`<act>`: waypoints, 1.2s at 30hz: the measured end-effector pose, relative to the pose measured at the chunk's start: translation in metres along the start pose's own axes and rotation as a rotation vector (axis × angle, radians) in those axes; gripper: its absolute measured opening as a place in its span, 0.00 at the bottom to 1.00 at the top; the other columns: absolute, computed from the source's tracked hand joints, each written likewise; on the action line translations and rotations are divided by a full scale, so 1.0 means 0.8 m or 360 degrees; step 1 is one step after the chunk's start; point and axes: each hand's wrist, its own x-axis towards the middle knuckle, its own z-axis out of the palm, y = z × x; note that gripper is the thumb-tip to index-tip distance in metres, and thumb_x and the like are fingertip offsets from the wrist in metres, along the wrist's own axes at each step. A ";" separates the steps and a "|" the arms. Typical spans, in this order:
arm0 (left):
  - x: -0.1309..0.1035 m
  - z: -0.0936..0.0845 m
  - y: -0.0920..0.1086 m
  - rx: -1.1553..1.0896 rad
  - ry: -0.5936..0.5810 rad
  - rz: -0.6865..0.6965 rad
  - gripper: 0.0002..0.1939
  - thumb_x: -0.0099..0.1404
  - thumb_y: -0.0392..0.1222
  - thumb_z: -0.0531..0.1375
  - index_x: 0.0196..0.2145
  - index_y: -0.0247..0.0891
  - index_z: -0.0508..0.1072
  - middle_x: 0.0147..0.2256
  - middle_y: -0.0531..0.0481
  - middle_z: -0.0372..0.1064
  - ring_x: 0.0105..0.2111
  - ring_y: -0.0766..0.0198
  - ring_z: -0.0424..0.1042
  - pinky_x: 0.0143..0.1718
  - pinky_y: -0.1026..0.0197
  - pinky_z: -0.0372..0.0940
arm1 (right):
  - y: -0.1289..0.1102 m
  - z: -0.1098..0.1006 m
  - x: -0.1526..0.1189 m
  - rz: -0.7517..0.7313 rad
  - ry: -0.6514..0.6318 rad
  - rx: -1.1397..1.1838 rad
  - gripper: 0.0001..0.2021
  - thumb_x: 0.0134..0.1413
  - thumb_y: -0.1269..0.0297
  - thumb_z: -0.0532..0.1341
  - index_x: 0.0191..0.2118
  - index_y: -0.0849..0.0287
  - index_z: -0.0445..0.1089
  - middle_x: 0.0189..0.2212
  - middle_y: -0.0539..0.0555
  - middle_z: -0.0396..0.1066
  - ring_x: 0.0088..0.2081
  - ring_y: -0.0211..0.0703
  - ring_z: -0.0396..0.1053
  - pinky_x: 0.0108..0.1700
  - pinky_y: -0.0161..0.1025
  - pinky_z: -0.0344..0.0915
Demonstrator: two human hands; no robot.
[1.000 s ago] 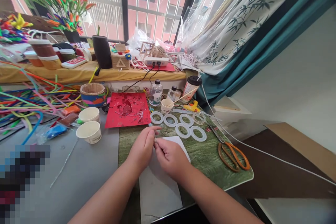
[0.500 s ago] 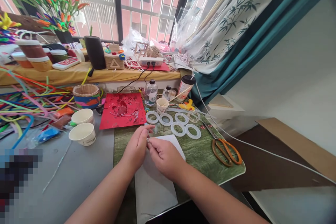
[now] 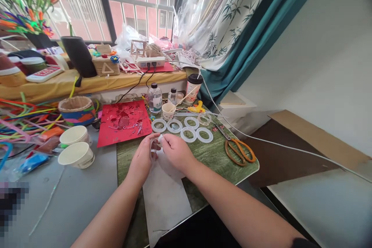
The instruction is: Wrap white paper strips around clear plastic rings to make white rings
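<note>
My left hand (image 3: 142, 158) is curled around a clear, curved piece (image 3: 153, 150) that looks like a translucent ring, partly hidden by the fingers. Against its upper edge, my right hand (image 3: 178, 154) pinches a small whitish wad (image 3: 160, 138), too small to identify. Both hands are close together above a white sheet (image 3: 165, 197) lying on the green wood-patterned board (image 3: 215, 159). Just beyond them lie several translucent rings (image 3: 204, 135) flat on the board. To the right rest scissors (image 3: 240, 152) with orange-brown handles.
A red sheet (image 3: 139, 110) with dark glossy smears lies left of the rings. Behind stand a clear bottle (image 3: 155, 100), a paper cup (image 3: 168, 113) with a stick, a yellow glue gun (image 3: 196, 107) and a lidded drink cup (image 3: 193, 87). Two white bowls (image 3: 76, 155) stand left.
The view has swung right. My hands have tilted up slightly, so the clear piece in the left and the whitish wad in the right now show more. The rings and scissors stay in place.
</note>
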 end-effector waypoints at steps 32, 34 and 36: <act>0.000 0.000 0.003 0.0064 0.0122 0.0057 0.23 0.73 0.51 0.46 0.45 0.38 0.76 0.38 0.46 0.75 0.37 0.59 0.73 0.40 0.58 0.69 | -0.012 0.003 -0.016 -0.0411 -0.0335 -0.0395 0.09 0.62 0.70 0.57 0.29 0.56 0.65 0.25 0.50 0.68 0.26 0.40 0.60 0.30 0.37 0.49; 0.000 0.001 0.003 0.0047 0.0097 0.0051 0.22 0.73 0.51 0.46 0.46 0.38 0.76 0.38 0.46 0.75 0.34 0.60 0.72 0.35 0.59 0.68 | -0.012 0.001 -0.016 -0.0395 -0.0303 -0.0391 0.09 0.63 0.70 0.56 0.30 0.56 0.66 0.25 0.50 0.68 0.26 0.40 0.61 0.31 0.37 0.50; 0.000 0.002 0.002 0.0067 0.0055 0.0030 0.22 0.73 0.51 0.46 0.47 0.40 0.76 0.39 0.45 0.75 0.35 0.59 0.73 0.32 0.60 0.68 | -0.011 0.001 -0.014 -0.0277 -0.0204 -0.0330 0.11 0.65 0.70 0.53 0.30 0.57 0.66 0.26 0.50 0.70 0.27 0.40 0.63 0.31 0.37 0.51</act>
